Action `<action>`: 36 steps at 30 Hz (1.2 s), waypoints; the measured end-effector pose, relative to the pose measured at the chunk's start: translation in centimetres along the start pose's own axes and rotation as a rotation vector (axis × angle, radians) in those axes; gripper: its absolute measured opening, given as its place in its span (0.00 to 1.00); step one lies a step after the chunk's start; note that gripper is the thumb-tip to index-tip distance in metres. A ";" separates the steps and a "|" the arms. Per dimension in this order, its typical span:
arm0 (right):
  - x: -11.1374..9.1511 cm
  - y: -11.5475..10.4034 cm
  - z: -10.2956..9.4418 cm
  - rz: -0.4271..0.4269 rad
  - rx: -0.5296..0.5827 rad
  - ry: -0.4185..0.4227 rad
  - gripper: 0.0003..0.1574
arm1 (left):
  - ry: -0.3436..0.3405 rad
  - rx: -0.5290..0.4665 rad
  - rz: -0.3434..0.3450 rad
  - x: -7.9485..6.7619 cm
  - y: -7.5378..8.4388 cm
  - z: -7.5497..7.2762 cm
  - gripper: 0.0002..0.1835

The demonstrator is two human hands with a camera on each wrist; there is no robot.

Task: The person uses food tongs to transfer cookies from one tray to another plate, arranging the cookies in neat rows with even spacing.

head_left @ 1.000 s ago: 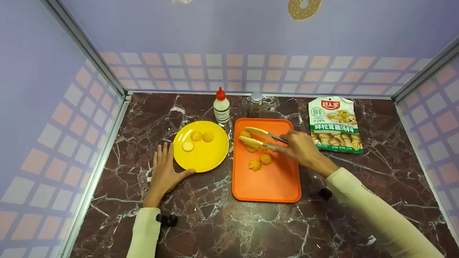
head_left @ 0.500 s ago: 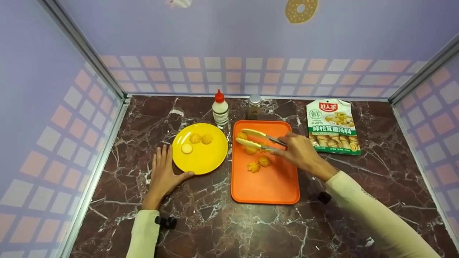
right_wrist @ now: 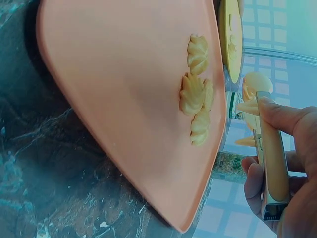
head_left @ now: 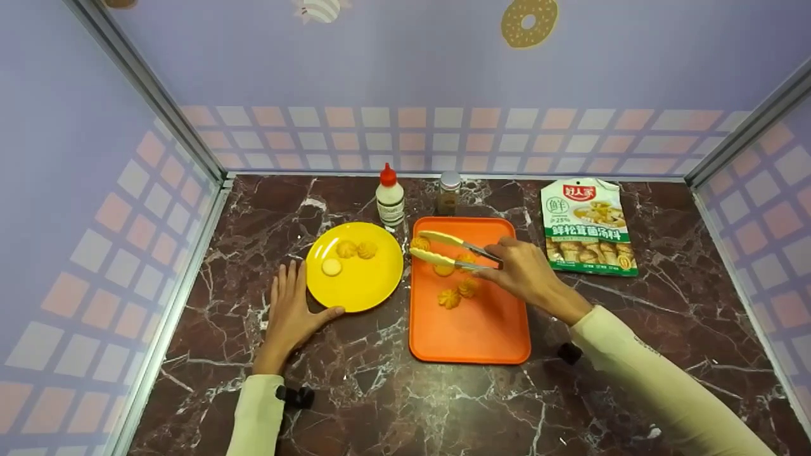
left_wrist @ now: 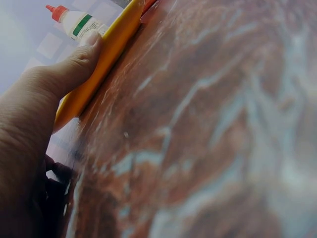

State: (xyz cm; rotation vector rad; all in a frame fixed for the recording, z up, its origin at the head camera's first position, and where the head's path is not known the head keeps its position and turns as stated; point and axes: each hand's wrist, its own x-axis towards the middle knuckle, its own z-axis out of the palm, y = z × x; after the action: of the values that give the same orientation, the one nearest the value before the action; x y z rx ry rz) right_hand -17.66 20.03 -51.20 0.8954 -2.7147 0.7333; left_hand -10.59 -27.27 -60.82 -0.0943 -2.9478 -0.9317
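Observation:
My left hand (head_left: 291, 316) lies beside the yellow plate (head_left: 361, 291), its fingers straight along the left side and its thumb on the near rim. Three piped cookies (head_left: 346, 249) sit on that plate, one showing its flat base. My right hand (head_left: 529, 272) grips metal tongs (head_left: 478, 258) with cream-coloured tips over the orange tray (head_left: 469, 335). Between the tips is a swirled cookie (head_left: 419, 243), at the tray's left edge; the right wrist view shows this held cookie (right_wrist: 257, 83) above the tray. Several more cookies (head_left: 449, 298) lie on the tray, partly beneath the tongs.
Behind the plate stands a red-capped squeeze bottle (head_left: 390, 199). A small spice jar (head_left: 448, 190) is behind the tray. To the right lies a green and white food pouch (head_left: 589, 228). Purple panels (head_left: 405, 76) enclose the marble table (head_left: 367, 405).
The tongs and the cookie between their tips have shifted left, toward the tray's edge and the plate. The left hand keeps its place at the plate. The head view has tilted slightly.

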 end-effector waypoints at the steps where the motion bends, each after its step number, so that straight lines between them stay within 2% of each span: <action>1: 0.0 -0.1 0.0 -0.003 0.000 -0.001 0.22 | 0.000 0.003 -0.001 0.0 0.0 0.0 0.75; 11: 0.5 -0.9 0.6 -0.012 -0.001 -0.006 0.26 | 0.010 0.001 0.008 0.1 -0.1 0.2 0.75; 25: 1.4 -2.1 1.7 -0.062 0.024 0.000 0.24 | 0.024 0.000 0.018 0.0 0.2 0.0 0.75; 36: 2.0 -3.0 2.6 -0.078 0.052 -0.025 0.26 | -0.002 0.002 -0.002 0.0 0.0 0.0 0.75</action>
State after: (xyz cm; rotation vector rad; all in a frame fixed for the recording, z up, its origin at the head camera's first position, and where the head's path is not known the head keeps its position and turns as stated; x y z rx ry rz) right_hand -17.50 15.59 -51.60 1.0226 -2.6768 0.7847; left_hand -10.57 -27.30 -60.80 -0.0917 -2.9514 -0.9299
